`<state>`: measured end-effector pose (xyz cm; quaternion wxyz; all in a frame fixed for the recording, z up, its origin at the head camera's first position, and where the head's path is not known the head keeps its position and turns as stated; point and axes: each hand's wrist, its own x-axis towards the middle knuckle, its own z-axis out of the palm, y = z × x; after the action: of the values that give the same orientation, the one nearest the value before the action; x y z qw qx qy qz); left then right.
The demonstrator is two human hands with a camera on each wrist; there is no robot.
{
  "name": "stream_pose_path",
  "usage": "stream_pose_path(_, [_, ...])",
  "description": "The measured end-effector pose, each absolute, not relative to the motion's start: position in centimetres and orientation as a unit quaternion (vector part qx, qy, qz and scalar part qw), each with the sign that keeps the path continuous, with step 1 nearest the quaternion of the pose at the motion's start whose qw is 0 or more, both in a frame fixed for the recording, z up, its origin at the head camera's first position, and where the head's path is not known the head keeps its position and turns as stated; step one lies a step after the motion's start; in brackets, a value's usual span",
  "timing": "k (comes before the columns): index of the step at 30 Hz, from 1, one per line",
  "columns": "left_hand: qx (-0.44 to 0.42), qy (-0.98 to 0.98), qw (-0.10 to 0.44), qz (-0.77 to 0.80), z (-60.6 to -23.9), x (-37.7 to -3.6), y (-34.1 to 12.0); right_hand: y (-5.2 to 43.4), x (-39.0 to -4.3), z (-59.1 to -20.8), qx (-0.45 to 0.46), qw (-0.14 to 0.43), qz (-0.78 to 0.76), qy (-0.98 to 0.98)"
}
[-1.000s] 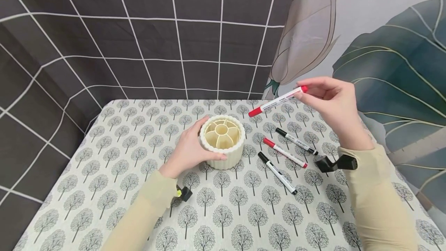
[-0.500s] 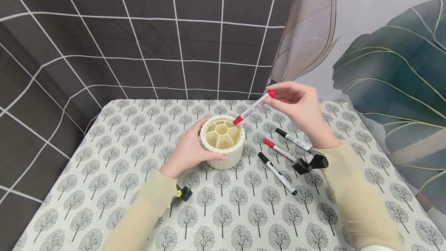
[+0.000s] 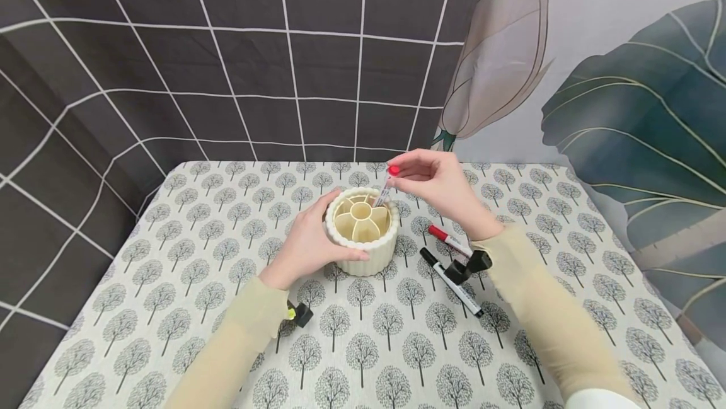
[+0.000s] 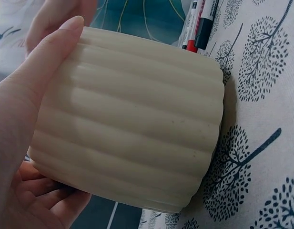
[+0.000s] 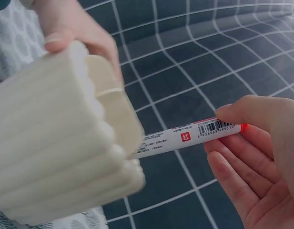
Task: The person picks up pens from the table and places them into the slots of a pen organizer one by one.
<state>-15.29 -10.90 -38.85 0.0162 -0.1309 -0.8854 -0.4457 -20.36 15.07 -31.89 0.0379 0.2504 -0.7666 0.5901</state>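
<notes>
A cream pen holder [image 3: 368, 260] with a scalloped rim and several compartments stands upright on the table. My left hand [image 3: 314, 237] grips its left side, thumb across the front and fingers behind; the left wrist view shows the ribbed wall [image 4: 127, 119] close up. Between thumb and fingertips, my right hand [image 3: 439, 185] pinches a white marker [image 5: 185, 137] with red ends near its upper end. The marker slants down into a compartment at the holder's back right. Its lower end is hidden inside the holder.
Right of the holder lie a red-capped marker [image 3: 448, 239] and a black-capped marker [image 3: 454, 286], partly covered by the right wrist camera [image 3: 467, 265]. Another black-capped marker is hidden from the head view by the right arm. A dark gridded backdrop [image 3: 255, 94] rises behind the tree-patterned tablecloth [image 3: 215, 264].
My right hand has moved left and down from above the loose markers, tilting the red-ended marker steeper and lowering its end into the holder. My left hand has stayed on the holder.
</notes>
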Motion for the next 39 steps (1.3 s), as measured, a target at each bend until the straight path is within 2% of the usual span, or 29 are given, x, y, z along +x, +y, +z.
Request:
stream_pose_path(15, [-0.144,-0.879,0.019,-0.454,-38.8,-15.3,-10.9,13.0,-20.4,-34.9,0.254,-0.043,0.575,-0.777])
stream_pose_path(19, [-0.143,-0.876,0.019,-0.46,-38.9,-15.3,-10.9,13.5,-20.2,-34.2,0.257,-0.032,0.577,-0.774])
stream_pose_path(27, [-0.14,-0.877,0.017,-0.46,-38.9,-15.3,-10.9,16.2,-19.9,-32.1,0.24,0.025,0.577,-0.78])
stream_pose_path(39, [-0.135,-0.878,0.016,-0.459,-39.0,-15.4,-10.9,22.4,-18.8,-31.1,0.165,0.064,0.549,-0.817])
